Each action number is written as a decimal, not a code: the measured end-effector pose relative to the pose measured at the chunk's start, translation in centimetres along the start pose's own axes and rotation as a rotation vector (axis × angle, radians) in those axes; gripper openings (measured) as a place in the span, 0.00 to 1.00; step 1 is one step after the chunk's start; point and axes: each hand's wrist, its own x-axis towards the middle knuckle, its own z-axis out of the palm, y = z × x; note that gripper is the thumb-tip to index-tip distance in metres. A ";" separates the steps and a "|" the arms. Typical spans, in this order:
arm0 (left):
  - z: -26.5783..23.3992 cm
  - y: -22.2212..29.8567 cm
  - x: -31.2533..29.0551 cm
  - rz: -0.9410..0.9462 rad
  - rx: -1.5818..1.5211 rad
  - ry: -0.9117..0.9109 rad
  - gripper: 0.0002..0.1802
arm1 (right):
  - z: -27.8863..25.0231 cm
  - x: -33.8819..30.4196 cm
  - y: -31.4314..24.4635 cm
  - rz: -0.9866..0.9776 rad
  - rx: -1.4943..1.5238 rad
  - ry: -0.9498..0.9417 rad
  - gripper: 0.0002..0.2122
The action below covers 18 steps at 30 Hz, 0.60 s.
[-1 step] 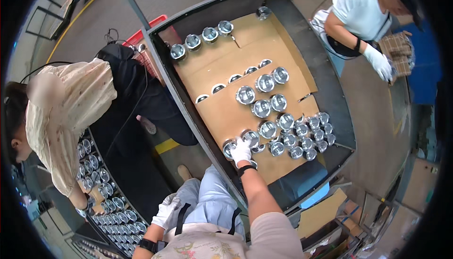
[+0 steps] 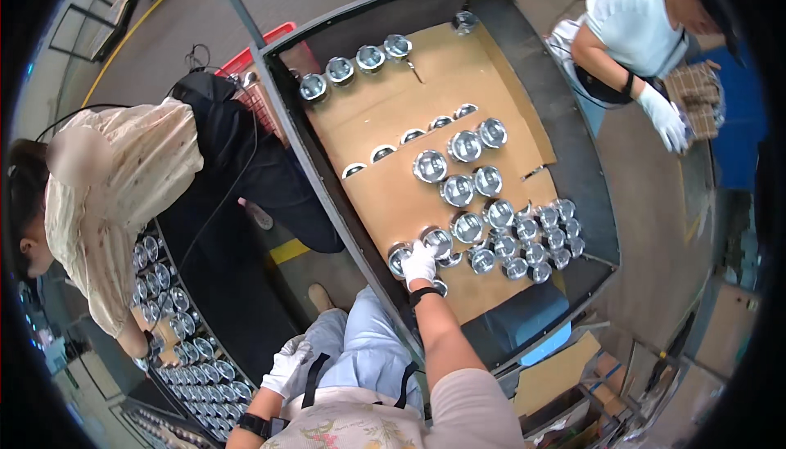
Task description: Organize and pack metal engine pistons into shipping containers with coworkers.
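My right hand (image 2: 419, 264), in a white glove, reaches into the near left corner of a large dark-framed bin. Its fingers close at the rim of a shiny metal piston (image 2: 436, 242). Another piston (image 2: 399, 259) sits against the hand's left side. Close to my lap is my left hand (image 2: 286, 365), also gloved in white, its fingers curled in; whatever they may hold is hidden. More pistons (image 2: 467, 226) stand upright on the cardboard sheet (image 2: 385, 203), in loose rows farther off and a tight cluster to the right.
The bin's metal rim (image 2: 327, 212) runs along my side. At left a co-worker (image 2: 123, 171) bends over a rack of pistons (image 2: 205, 383). Across the bin, another person (image 2: 630, 31) with white gloves handles a brown checked bundle (image 2: 694, 93). A red basket (image 2: 260, 105) stands beyond the bin's left corner.
The whole view has shifted very slightly. My hands and the pistons keep their places; the far right person's gloved hand has moved a little.
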 end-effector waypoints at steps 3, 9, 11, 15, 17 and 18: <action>0.3 -1.2 0.8 0.000 0.069 0.026 0.25 | 5.1 3.6 3.3 0.061 -0.270 0.141 0.13; 1.5 -0.7 1.3 0.042 0.180 0.033 0.27 | 2.1 6.4 12.4 -0.254 0.256 -0.012 0.11; -0.5 -0.1 -1.2 0.094 0.462 0.139 0.27 | 1.7 1.7 5.2 -0.101 0.857 0.041 0.11; -1.5 -0.5 -1.7 0.240 0.410 0.195 0.28 | -7.0 -2.3 5.8 -0.336 0.001 0.228 0.14; -2.8 1.4 -4.2 0.198 0.412 0.161 0.28 | -10.7 -5.3 3.6 -0.485 -0.132 0.340 0.12; -3.3 -0.2 -4.3 0.204 0.357 0.226 0.28 | -12.4 -6.1 2.9 -0.527 -0.153 0.277 0.14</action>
